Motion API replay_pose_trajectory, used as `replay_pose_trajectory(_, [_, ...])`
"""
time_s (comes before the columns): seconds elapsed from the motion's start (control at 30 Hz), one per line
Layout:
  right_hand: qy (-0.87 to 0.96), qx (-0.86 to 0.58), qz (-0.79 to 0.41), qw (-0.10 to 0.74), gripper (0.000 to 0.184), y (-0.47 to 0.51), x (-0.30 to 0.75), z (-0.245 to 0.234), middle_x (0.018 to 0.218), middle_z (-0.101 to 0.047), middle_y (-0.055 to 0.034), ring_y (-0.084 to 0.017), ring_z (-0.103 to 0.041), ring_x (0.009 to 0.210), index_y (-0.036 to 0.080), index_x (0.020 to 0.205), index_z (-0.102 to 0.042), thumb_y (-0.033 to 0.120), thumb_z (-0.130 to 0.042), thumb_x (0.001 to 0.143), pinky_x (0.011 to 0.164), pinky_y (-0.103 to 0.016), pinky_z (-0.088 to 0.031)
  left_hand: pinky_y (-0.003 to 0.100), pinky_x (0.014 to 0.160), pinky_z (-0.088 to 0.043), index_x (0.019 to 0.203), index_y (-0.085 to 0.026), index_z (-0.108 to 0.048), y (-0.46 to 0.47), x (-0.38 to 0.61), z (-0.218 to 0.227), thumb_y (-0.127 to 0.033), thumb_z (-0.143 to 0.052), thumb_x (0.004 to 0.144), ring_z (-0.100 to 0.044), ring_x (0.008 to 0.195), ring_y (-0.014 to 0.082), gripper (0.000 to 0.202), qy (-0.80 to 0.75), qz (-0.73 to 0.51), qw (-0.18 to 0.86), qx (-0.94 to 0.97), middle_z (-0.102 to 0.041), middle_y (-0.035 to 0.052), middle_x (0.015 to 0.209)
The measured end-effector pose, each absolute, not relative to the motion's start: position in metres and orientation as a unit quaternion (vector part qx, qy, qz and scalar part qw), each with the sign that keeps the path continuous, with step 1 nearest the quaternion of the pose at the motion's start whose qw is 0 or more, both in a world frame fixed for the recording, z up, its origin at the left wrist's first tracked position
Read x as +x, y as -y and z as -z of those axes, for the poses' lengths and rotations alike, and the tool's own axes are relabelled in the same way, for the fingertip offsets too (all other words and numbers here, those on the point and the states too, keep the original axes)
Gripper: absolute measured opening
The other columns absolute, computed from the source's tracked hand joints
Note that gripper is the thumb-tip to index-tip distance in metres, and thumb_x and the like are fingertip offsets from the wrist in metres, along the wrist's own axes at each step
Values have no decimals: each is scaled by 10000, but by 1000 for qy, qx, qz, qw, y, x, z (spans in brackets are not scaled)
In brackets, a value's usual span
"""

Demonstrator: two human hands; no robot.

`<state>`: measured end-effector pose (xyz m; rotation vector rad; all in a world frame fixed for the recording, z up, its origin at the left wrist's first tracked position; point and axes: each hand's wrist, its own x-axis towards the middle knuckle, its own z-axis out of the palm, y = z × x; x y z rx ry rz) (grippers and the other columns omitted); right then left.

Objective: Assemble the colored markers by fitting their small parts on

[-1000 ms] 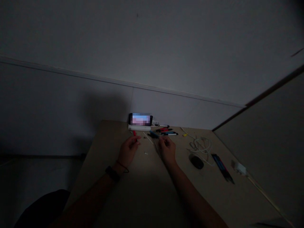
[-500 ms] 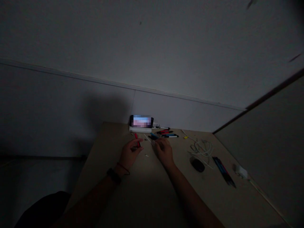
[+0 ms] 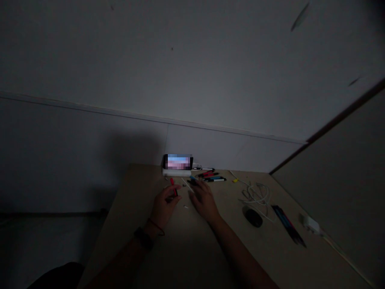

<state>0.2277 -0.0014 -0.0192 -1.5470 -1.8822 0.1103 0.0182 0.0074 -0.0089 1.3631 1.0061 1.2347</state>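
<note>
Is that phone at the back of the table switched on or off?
On: the phone screen glows pale blue and pink in the dim room.

Dim light. The left hand [image 3: 165, 205] grips a red pen [image 3: 173, 188] above the desk [image 3: 186, 253]. The right hand [image 3: 203, 199] lies just beside it, fingertips by a thin white stick [image 3: 187, 184]; its grip is unclear. A phone [image 3: 178, 161] stands at the far edge, with loose pens [image 3: 210, 176] beside it. A white cable [image 3: 255, 192] and a mouse [image 3: 253, 217] lie toward the right edge.
</note>
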Motion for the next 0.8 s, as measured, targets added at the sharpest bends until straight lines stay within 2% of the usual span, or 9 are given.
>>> replay_pose_trajectory(0.13, [728, -606, -41, 319, 378, 2, 227, 19, 1452, -612, -98, -351, -397, 1471, 252, 1285, -727, 356, -575, 955, 1167, -582, -393, 287, 793, -591, 1111, -216, -760, -8, 18, 10, -204, -692, 809, -736, 922, 194, 310, -426, -511, 483, 569, -771, 77, 1126])
replay_pose_trajectory(0.4, [726, -589, -37, 352, 350, 0, 228, 19, 1300, -688, -129, -310, -570, 1291, 239, 1253, -740, 332, -569, 962, 1108, -521, -468, 313, 842, -598, 1130, -227, -750, -8, 19, 13, -195, -667, 812, -744, 977, 210, 330, -421, -510, 488, 569, -766, 78, 1178])
replay_pose_trajectory(0.6, [718, -593, -45, 362, 325, 1, 226, 19, 1193, -708, -135, -301, -622, 1180, 230, 1206, -756, 328, -554, 971, 1048, -501, -509, 328, 865, -603, 1153, -217, -740, -7, 19, 12, -218, -660, 821, -741, 1017, 219, 342, -427, -496, 491, 575, -765, 88, 1174])
replay_pose_trajectory(0.8, [717, -593, -44, 364, 324, 1, 225, 19, 1175, -702, -136, -309, -633, 1147, 235, 1215, -749, 319, -584, 950, 1020, -504, -525, 329, 847, -610, 1158, -217, -738, -6, 19, 9, -201, -663, 824, -739, 1037, 224, 343, -426, -498, 494, 571, -761, 93, 1187])
